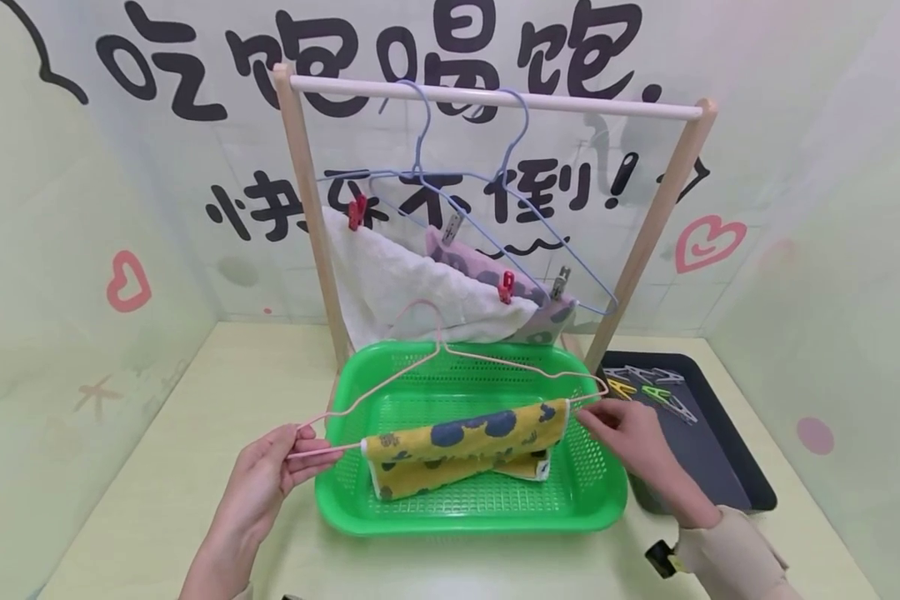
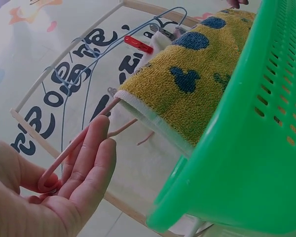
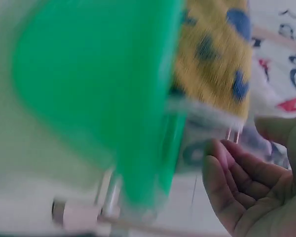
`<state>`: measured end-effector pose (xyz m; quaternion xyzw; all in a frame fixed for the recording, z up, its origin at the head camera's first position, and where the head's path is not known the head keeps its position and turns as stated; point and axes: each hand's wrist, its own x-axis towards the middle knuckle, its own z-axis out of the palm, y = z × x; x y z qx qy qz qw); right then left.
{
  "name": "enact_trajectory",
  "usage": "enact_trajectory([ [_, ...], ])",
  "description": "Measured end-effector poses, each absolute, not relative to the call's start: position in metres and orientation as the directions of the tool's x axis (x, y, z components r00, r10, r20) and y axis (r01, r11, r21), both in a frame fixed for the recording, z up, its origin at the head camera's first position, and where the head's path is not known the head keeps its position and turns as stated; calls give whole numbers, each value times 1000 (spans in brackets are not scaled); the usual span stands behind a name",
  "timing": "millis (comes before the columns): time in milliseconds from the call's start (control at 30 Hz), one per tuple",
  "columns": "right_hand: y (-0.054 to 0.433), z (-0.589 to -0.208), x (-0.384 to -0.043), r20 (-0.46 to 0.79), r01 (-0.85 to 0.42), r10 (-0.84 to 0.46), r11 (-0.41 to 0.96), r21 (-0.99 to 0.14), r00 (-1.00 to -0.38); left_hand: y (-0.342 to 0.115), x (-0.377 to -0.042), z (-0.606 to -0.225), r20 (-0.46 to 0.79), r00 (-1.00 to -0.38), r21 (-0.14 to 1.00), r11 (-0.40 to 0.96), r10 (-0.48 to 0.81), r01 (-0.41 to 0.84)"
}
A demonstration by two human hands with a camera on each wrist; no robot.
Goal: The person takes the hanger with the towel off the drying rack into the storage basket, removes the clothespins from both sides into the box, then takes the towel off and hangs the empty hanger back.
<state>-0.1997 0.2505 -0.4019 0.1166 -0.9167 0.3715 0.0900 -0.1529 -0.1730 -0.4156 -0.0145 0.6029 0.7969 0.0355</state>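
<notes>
In the head view my left hand (image 1: 258,471) pinches the left corner of a pink clothes hanger (image 2: 71,148) between thumb and fingers. Folded over the hanger's lower bar is a yellow towel (image 1: 472,442) with dark blue patches and a white edge; its lower part hangs inside the green basket (image 1: 465,525). My right hand (image 1: 630,433) is beside the hanger's right end, close to the towel's right edge. In the right wrist view its thumb stands apart from the loosely bent fingers (image 3: 219,182), and the hanger's bar shows beyond them.
Behind the basket stands a wooden rack with a white rail (image 1: 607,104). Two blue hangers (image 1: 528,204) on it carry a white towel (image 1: 412,292) and a pink patterned cloth (image 1: 480,267), held by clips. At right, a black tray (image 1: 720,467) contains several clothespins (image 1: 656,393).
</notes>
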Motion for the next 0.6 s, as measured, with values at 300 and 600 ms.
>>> enact_trajectory([
  [300, 222, -402, -209, 212, -239, -122, 655, -717, -970, -171, -154, -412, -49, -998, 956, -287, 33, -56],
  [600, 217, -418, -211, 433, -490, -252, 604, -628, -866, -167, -154, -407, -137, -989, 922, -372, -61, -105],
])
